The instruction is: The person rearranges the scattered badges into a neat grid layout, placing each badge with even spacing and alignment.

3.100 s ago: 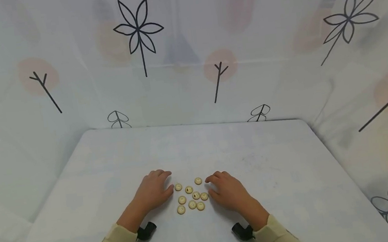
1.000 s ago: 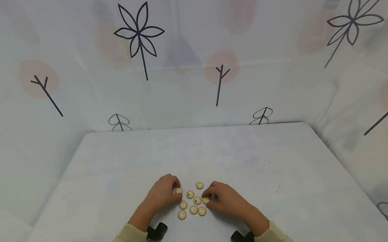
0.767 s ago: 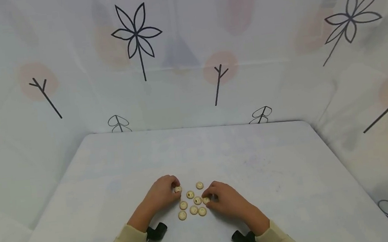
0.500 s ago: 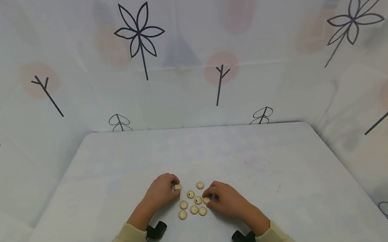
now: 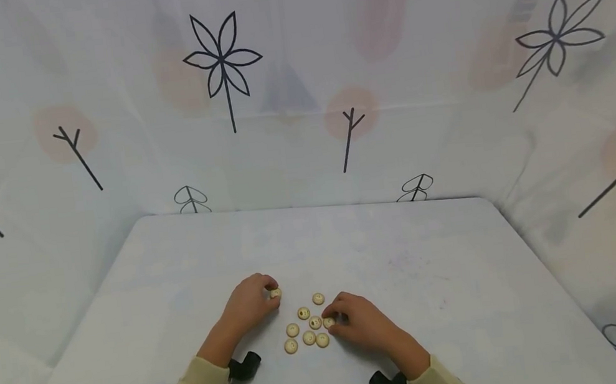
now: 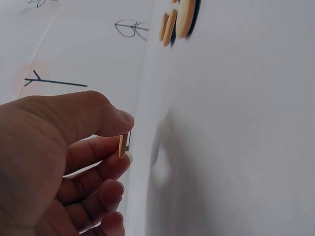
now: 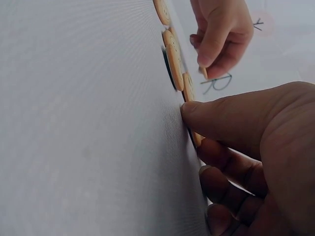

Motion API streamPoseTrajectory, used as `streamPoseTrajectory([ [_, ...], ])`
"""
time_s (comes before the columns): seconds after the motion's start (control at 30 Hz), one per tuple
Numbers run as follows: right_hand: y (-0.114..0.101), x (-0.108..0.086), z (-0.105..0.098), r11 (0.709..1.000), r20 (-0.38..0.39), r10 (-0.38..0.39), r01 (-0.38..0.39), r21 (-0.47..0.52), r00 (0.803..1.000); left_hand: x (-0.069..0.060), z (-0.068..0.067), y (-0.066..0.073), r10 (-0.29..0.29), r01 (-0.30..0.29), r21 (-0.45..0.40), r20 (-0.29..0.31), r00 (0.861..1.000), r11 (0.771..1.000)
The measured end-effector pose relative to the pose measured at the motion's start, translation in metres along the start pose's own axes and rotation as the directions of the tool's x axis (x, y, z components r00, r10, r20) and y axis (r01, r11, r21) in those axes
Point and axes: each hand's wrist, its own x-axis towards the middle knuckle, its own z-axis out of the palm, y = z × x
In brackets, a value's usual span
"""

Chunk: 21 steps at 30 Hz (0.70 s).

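Note:
Several round pale wooden buttons lie in a loose cluster on the white table. My left hand pinches one button between thumb and fingers, raised off the surface to the left of the cluster. At the cluster's right side, my right hand has thumb and fingers around the edges of another button, which is at the tabletop. Part of that button is covered by the thumb in the right wrist view. More buttons lie just beyond it there.
The white table has a rounded far edge. A pale cloth printed with flowers and twigs hangs behind it and at both sides. Black wrist devices sit below both hands, near the sleeves.
Both hands, earlier holding nothing beside the cluster, have each gripped a button. The left hand has since lifted its button and drawn it left and away; the right hand stays nearly where it was.

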Motion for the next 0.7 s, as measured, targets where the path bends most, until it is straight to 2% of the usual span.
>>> streamPoseTrajectory([
  [0.27, 0.001, -0.001, 0.000, 1.000, -0.014, -0.017, 0.017, 0.006, 1.000, 0.006, -0.012, -0.008, -0.067, 0.067, -0.031, -0.014, 0.998, 0.997],
  [0.53, 0.001, -0.002, -0.001, 1.000, -0.007, -0.023, 0.023, 0.008, 1.000, 0.014, -0.021, -0.016, -0.080, 0.079, -0.021, -0.042, 0.996, 0.997],
  [0.7, 0.000, -0.002, -0.001, 1.000, -0.002, -0.017, 0.017, 0.012, 1.000, 0.019, -0.024, -0.020, -0.101, 0.100, -0.020, -0.039, 0.994, 0.995],
])
